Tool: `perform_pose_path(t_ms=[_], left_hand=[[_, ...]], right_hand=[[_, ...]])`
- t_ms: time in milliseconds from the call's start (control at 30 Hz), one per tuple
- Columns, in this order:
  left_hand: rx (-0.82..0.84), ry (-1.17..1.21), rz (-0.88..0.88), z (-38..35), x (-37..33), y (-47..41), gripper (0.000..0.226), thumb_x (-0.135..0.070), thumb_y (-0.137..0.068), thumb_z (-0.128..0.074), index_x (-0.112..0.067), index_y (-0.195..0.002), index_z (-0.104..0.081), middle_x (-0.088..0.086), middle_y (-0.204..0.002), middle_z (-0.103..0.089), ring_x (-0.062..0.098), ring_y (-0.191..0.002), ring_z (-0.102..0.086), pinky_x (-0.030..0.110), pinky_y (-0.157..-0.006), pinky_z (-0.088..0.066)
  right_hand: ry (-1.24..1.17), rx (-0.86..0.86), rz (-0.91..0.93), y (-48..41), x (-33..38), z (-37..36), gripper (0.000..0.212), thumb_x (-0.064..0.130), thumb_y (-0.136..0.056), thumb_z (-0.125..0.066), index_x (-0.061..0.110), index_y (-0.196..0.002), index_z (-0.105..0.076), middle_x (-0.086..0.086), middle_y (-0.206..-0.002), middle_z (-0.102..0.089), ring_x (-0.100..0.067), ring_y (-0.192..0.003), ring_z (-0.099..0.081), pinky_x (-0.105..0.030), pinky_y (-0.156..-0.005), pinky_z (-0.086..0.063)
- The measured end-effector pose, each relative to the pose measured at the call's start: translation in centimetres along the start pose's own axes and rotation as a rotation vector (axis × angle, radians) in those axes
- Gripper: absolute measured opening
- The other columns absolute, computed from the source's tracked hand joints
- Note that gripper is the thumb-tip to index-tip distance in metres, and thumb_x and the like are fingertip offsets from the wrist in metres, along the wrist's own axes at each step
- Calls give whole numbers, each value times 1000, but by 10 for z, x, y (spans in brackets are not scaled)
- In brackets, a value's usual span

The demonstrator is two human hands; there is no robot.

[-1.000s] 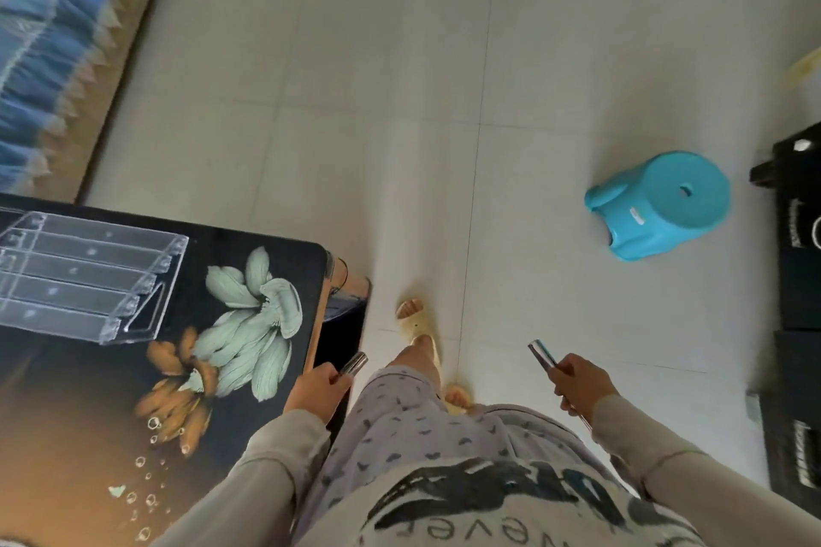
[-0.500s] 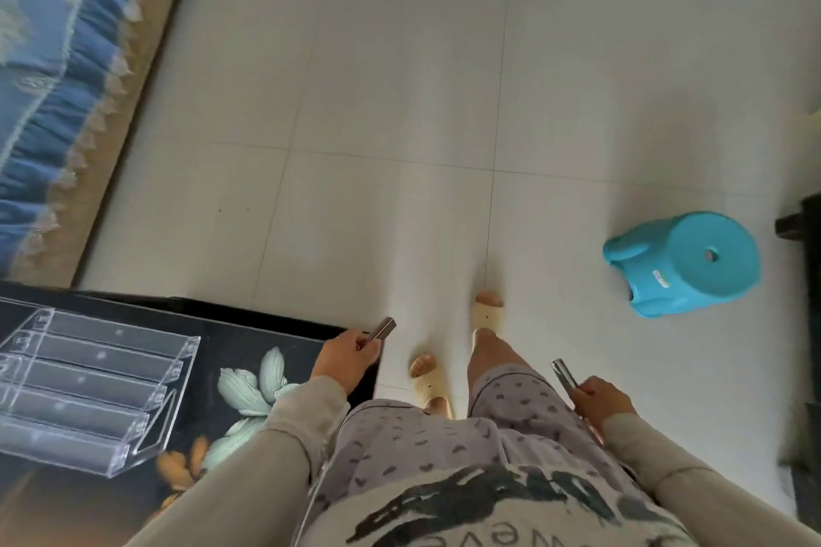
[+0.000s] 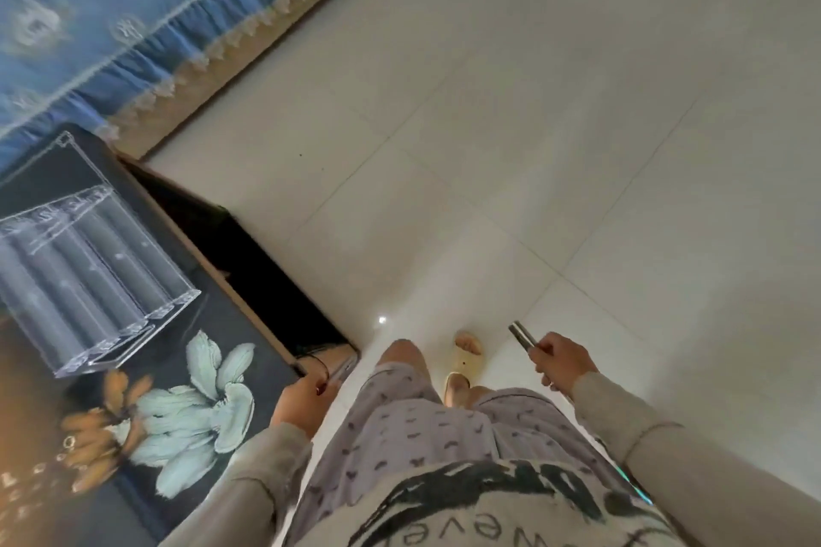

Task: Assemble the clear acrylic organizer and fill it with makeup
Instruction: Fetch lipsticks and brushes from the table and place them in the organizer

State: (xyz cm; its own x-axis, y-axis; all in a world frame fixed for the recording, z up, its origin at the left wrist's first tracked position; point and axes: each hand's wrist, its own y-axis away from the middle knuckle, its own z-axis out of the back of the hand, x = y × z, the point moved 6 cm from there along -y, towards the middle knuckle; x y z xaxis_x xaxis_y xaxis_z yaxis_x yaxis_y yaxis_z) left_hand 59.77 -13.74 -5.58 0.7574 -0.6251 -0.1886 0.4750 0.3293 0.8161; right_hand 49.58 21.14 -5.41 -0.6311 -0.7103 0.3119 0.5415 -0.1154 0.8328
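Right hand (image 3: 560,362) gripping a slim metallic makeup tube (image 3: 523,334), held over the floor (image 3: 577,147). Left hand (image 3: 304,404) closed around a second tube (image 3: 344,368) (blurred, mostly hidden) at the surface (image 3: 146,480) edge. Clear acrylic organizer (image 3: 89,280) sits on that surface, up and left of the left hand, well apart.

Head view, looking down. The clear acrylic organizer (image 3: 84,280) stands on the dark flower-printed table (image 3: 146,426) at left. The left hand (image 3: 302,402), at the table's corner, grips a slim tube (image 3: 344,366); the right hand (image 3: 560,362), over the pale tiled floor (image 3: 533,147), grips a metallic tube (image 3: 523,335).
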Motion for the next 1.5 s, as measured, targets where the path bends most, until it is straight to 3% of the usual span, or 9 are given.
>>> perform_pose_path(t_ms=[233, 433, 567, 767, 967, 1100, 1200, 1367, 1500], left_hand=[[-63, 239, 200, -5, 2, 4, 26, -26, -93, -49, -11, -72, -47, 18, -90, -66, 34, -95, -61, 26, -69, -36], [-63, 323, 263, 18, -5, -28, 31, -26, -92, -49, -16, -64, -41, 12, -82, -59, 25, -77, -51, 26, -68, -35], [-64, 308, 268, 64, -17, -61, 37, -27, -91, -49, -21, -57, -37, 7, -76, -55, 23, -74, -49, 25, -67, -35], [-159, 313, 162, 165, -50, -109, 33, -38, -93, -46, -17, -68, -42, 0, -62, -46, 23, -67, -48, 26, -64, -39], [-250, 479, 170, 222, -59, -133, 28, -34, -92, -49, -12, -74, -46, 7, -75, -58, 24, -69, -51, 25, -63, -37], [-244, 623, 291, 221, -47, -140, 35, -32, -91, -50, -20, -60, -38, 6, -70, -57, 24, -71, -54, 26, -62, -37], [-214, 721, 424, 211, -37, -139, 39, -34, -90, -51, -22, -57, -36, 10, -73, -59, 26, -75, -55, 29, -67, -40], [-202, 898, 644, 190, -40, -128, 37, -29, -91, -50, -19, -58, -37, 6, -76, -55, 23, -76, -49, 26, -67, -35], [-272, 1095, 752, 177, -61, -124, 31, -25, -92, -52, -14, -64, -42, 9, -73, -56, 24, -69, -48, 28, -61, -36]], right_hand=[[167, 91, 147, -52, 90, 28, 7, 14, -89, -51, 8, -85, -51, -4, -67, -54, -16, -51, -49, -25, -50, -40], [327, 132, 149, -87, 146, 30, 8, 14, -90, -50, 7, -85, -50, -7, -72, -56, -15, -51, -49, -25, -52, -40], [352, 104, 116, -104, 189, 34, 7, 12, -89, -51, 7, -84, -51, -5, -65, -54, -17, -49, -48, -24, -49, -38], [379, 54, 126, -126, 266, 34, 12, 13, -89, -55, 4, -81, -51, -7, -62, -53, -17, -46, -46, -23, -45, -37], [462, 61, 176, -143, 338, 24, 13, 13, -88, -55, 5, -77, -52, -7, -61, -54, -17, -45, -46, -23, -45, -34], [427, 96, 193, -162, 393, 14, 14, 7, -88, -53, 3, -75, -52, -10, -58, -51, -22, -44, -43, -24, -45, -33], [514, 127, 258, -179, 442, 7, 17, 7, -88, -53, 5, -72, -52, -9, -57, -51, -21, -43, -42, -19, -35, -33], [833, 216, 404, -202, 542, -14, 15, 16, -89, -53, 8, -77, -52, -11, -71, -59, -21, -51, -49, -24, -49, -38], [1074, 273, 546, -209, 612, -43, 23, 19, -89, -53, 15, -67, -47, -1, -59, -55, -16, -50, -49, -20, -48, -34]])
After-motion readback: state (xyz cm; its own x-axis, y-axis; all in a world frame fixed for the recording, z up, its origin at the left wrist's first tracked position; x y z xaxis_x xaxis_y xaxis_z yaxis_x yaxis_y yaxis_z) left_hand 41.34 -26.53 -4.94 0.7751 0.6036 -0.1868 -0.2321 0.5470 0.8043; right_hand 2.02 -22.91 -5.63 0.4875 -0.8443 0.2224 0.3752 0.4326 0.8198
